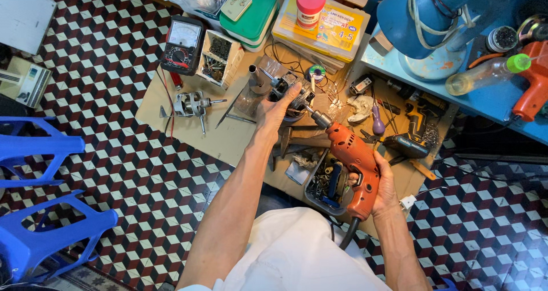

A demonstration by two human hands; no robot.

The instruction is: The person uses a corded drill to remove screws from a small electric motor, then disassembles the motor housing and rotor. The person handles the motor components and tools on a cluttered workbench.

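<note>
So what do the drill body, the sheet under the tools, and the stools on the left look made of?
Electric drill: orange moulded plastic, slightly glossy, with a bare metal chuck. Sheet: looks like plain brown cardboard, matte, edges lying flat on the tiles. Stools: blue moulded plastic, smooth with a soft sheen.

Orange electric drill point(355, 166), held by its grip, angled up and to the left, chuck point(319, 118) meeting a small dark motor assembly point(288, 91) held above the cardboard-covered surface point(228, 139); black cord hangs below the grip.
</note>
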